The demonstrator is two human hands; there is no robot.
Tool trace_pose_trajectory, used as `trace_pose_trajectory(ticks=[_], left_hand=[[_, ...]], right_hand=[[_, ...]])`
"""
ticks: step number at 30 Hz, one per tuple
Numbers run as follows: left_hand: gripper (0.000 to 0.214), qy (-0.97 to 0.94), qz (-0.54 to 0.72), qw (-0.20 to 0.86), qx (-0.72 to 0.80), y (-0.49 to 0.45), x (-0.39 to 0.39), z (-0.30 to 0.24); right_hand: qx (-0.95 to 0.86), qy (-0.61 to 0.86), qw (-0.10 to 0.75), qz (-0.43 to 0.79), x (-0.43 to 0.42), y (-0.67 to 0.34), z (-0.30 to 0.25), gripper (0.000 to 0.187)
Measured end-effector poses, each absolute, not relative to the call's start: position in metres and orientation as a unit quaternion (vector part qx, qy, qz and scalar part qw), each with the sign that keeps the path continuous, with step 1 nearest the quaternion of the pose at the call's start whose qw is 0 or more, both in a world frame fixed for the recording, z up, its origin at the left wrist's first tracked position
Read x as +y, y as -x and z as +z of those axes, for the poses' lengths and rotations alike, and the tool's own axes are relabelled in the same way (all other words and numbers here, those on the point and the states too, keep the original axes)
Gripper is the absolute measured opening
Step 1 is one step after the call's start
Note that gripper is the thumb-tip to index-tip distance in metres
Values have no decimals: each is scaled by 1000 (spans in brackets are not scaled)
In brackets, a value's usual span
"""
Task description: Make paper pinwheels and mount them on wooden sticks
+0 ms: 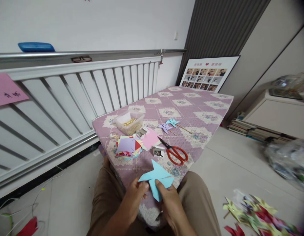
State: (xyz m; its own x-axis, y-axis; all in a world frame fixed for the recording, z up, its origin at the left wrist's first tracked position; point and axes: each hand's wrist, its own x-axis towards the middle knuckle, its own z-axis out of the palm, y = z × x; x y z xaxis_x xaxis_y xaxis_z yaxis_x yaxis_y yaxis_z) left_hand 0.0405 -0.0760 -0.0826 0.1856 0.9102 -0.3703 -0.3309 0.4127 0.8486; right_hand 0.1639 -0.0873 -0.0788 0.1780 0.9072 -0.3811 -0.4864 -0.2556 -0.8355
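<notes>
Two hands worked above the near end of the surface (203,108). The fingers of the right hand (169,198) gripped a blue paper pinwheel (161,177), thumb pressed near its centre, presumably to keep the folds from springing open. The fingers of the left hand (137,190) were curled at the tip of the left blade, a position suited to steadying it; whether they pinched it could not be determined. Just beyond the fingers lay a small open box (157,152). Scissors (171,148) lay beyond and right of the fingers, handles toward the person, apparently for easy pickup. A paper stack (127,146) lay beyond and left of the fingers, seemingly within reach, with a tub of sticks (122,127) farther out behind it.
</notes>
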Motion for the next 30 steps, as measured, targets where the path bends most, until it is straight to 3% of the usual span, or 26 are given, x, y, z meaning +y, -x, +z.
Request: trace_pose_trajectory(ticks=[10,30], left_hand=[[42,-222,514,662,498,-70,-76,-79],[31,-187,536,678,466,-64,-64,-64]], right_hand=[[-235,555,571,557,-91,-153,-81,34],[-260,479,570,615,-92,-159,-78,34]])
